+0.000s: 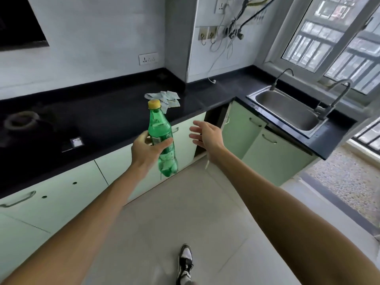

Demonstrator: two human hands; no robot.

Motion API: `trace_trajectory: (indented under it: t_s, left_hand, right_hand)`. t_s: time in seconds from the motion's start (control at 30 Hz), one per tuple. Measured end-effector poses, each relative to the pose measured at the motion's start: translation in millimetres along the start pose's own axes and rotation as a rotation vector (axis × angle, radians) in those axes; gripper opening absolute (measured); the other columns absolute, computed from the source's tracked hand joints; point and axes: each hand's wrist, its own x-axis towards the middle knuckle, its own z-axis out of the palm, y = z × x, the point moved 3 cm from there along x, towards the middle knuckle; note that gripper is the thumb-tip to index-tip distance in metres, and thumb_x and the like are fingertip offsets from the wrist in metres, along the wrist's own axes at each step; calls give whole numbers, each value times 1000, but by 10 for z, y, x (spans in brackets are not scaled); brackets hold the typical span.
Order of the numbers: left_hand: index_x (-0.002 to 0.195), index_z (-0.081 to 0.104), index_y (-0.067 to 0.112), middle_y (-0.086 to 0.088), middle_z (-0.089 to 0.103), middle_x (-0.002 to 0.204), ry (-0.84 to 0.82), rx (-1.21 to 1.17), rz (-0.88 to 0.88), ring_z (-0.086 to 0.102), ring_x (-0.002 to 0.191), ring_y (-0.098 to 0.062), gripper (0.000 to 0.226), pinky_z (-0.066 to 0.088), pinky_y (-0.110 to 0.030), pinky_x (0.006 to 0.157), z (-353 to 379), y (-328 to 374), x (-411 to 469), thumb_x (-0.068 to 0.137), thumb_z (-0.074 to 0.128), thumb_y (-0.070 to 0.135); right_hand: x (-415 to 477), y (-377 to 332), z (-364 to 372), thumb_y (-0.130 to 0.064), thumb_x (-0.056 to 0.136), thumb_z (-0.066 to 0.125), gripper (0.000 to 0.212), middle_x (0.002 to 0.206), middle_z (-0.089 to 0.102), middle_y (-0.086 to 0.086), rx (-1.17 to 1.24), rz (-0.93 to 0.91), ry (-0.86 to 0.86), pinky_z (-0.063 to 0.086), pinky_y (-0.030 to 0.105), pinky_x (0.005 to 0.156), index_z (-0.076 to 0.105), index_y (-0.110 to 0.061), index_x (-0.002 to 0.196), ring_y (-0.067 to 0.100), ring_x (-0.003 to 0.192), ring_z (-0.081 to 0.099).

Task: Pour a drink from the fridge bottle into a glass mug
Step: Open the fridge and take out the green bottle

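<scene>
- Above the pale floor, short of the black stone counter (115, 118), a green plastic bottle with a yellow cap (162, 138) was gripped mid-body, upright, by the left hand (147, 150), presumably for carrying.
- The right hand (206, 134) was held spread, empty, just beside it.
- No glass mug was visible.

Head-worn wide-angle view, the only one. We look forward and down from standing height, facing the counter (102, 120) left of the sink (287, 109). Our left hand (147, 151), gripping the bottle (161, 128), and right hand (207, 136) sit mid-frame, nearer us than the sink; our shoe (185, 262) lies nearest.
</scene>
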Motion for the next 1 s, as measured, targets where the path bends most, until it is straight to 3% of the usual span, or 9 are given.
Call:
trace_trajectory:
  t_s: [0.13,0.3,0.5,0.67,0.77,1.0]
  left_hand:
    - [98,68,17,1,72,92,63,11,-14,68,87,-15,33,56,-32,74,37,-25,474,70,84,25]
    - [97,68,17,5,72,88,140,46,-30,68,81,-8,31,52,-26,67,98,86,1005,70,83,24]
    - [100,68,21,8,73,91,209,68,-30,68,85,-5,33,51,-23,69,69,180,1530,71,83,27]
    - [95,68,24,10,73,88,255,82,-53,68,85,-4,32,52,-23,72,-88,116,2005,68,84,29]
    - [96,68,25,10,73,89,271,77,-63,68,86,-4,33,53,-25,75,-243,40,2317,67,85,30]
    - [97,68,22,8,73,90,290,53,-85,68,85,-6,35,55,-29,77,-661,-158,3029,68,85,26]
  right_hand:
    - [560,-126,171,-23,95,56,17,95,72,2,-9,11,-53,56,31,80,69,-17,103,17,83,68]
    - [1160,-425,358,-18,94,54,13,88,68,3,49,28,-138,54,26,71,67,-16,94,16,75,64]
    - [1814,-632,712,-19,95,53,19,93,69,3,28,38,-202,57,31,82,68,-13,105,13,72,65]
    - [2197,-681,1157,-17,94,51,17,90,69,0,11,70,-257,55,27,74,67,-19,93,13,73,64]
    - [2441,-647,1476,-17,94,52,17,88,69,0,20,102,-262,53,25,66,68,-17,98,17,77,65]
    - [2854,-643,2239,-19,95,51,17,91,69,-1,-2,95,-286,54,25,74,67,-17,102,15,82,66]
